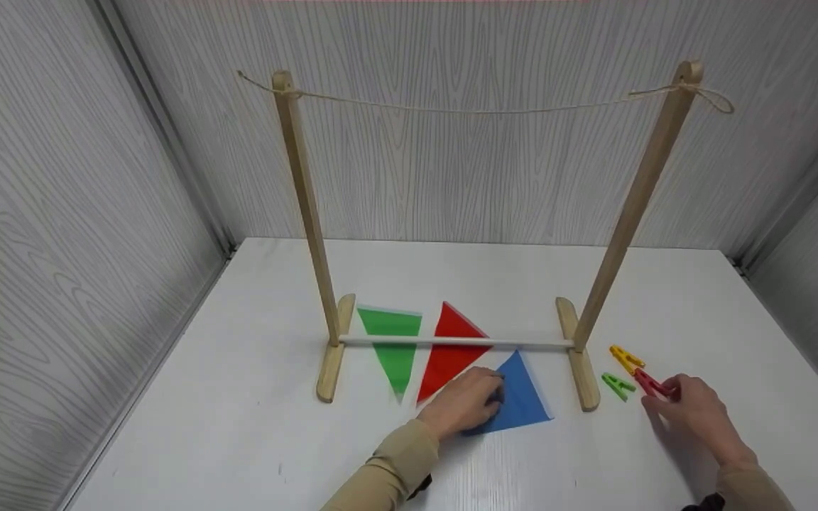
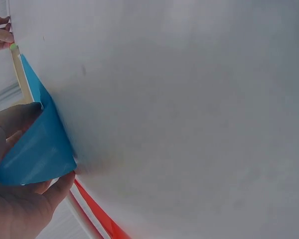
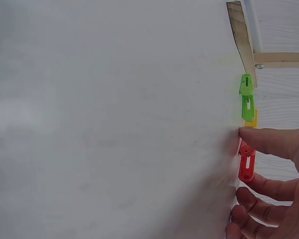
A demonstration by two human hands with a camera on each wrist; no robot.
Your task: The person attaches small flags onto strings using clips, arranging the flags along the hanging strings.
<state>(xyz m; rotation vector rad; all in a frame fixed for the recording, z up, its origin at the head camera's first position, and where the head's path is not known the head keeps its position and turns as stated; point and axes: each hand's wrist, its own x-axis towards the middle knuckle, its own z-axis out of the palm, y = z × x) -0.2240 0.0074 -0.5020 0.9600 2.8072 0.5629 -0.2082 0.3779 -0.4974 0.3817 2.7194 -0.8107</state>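
Note:
My left hand (image 1: 464,401) grips a blue triangular flag (image 1: 524,399) lying at the table's front middle. In the left wrist view the blue flag (image 2: 40,149) curls up between the fingers and thumb. To the right, my right hand (image 1: 696,415) has its thumb and forefinger at a red clothespin (image 1: 647,383), pinching it on the table. A yellow clothespin (image 1: 625,357) and a green clothespin (image 1: 618,386) lie just beyond it. Beside the left hand is a red triangular flag (image 1: 443,365), and further left a green triangular flag (image 1: 393,360).
A wooden stand spans the table, with a left post (image 1: 302,199), a right post (image 1: 636,191) and a white crossbar (image 1: 388,340) passing low over the red and green flags. Between the post tops a thin string (image 1: 466,111) sags slightly. Wood-grain panels (image 1: 451,177) enclose the table (image 1: 238,369).

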